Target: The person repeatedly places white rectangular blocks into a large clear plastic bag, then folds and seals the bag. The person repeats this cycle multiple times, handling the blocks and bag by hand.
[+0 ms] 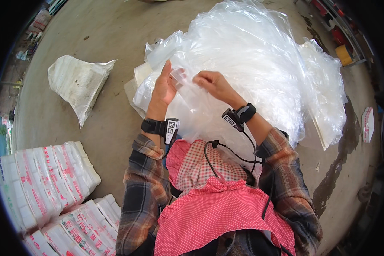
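Observation:
A large heap of clear plastic film or bags [252, 64] lies on the floor before me. My right hand [212, 84] is closed on part of a thin clear plastic sheet [192, 96] above the near left side of the heap. Just to its left, my left hand [168, 83] is upright with the thumb raised; the sheet's upper end lies over its fingers, partly hiding them. The lower part of the sheet hangs towards my lap and blends into the heap. Each wrist wears a black strap with a small device.
A white woven sack [80, 80] lies on the concrete floor at the left. Wrapped stacks of white boxes [48, 182] with printing stand at the lower left. More film [326, 92] lies on the right, with a white box [368, 124] beyond. A metal rack [348, 32] stands at the upper right.

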The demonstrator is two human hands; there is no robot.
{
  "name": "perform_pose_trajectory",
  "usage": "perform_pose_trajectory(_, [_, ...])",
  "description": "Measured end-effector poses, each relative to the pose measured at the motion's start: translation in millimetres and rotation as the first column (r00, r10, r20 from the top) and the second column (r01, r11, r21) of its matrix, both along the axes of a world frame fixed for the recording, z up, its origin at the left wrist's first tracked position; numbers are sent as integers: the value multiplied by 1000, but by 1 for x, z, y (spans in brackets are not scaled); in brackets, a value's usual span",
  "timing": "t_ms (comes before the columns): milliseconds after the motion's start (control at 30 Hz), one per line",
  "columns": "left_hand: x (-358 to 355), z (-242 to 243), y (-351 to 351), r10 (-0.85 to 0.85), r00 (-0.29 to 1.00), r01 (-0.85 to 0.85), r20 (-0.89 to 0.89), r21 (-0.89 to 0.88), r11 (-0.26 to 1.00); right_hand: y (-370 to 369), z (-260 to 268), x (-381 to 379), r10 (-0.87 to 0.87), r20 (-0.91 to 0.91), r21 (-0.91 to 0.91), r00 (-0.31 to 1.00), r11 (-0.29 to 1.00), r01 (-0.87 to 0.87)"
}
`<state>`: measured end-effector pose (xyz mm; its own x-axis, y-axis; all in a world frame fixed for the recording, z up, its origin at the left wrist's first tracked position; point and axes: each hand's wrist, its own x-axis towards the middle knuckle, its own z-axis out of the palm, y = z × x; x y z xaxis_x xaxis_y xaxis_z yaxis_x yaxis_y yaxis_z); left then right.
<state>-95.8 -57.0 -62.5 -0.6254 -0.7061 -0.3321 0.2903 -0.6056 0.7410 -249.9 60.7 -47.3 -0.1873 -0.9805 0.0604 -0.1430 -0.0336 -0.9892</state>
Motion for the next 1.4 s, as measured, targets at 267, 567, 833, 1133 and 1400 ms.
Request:
perform_pose_trajectory(267, [46, 53, 12, 11, 996, 11, 90, -238, 971, 9, 23, 24, 12, -220, -155, 975, 987, -48])
perform_pose_trajectory(567, [97, 66, 46, -49, 988, 38, 146, 78, 996, 16, 21, 34, 126, -432, -164, 893, 963, -215])
perform_pose_trajectory(833, [99, 79, 78, 379, 925, -375, 30, -84, 923, 29, 12, 24, 192, -378, -4, 906, 978, -209])
perform_pose_trajectory(1133, [115, 57, 79, 233, 967, -245, -105, -119, 962, 62, 106, 37, 349, 232, 1, 908, 933, -359])
perform_pose_trajectory(1400, [118, 49, 87, 453, 891, -450, 37, -68, 890, 107, 204, 59, 900, 433, -747, 49, 389, -539])
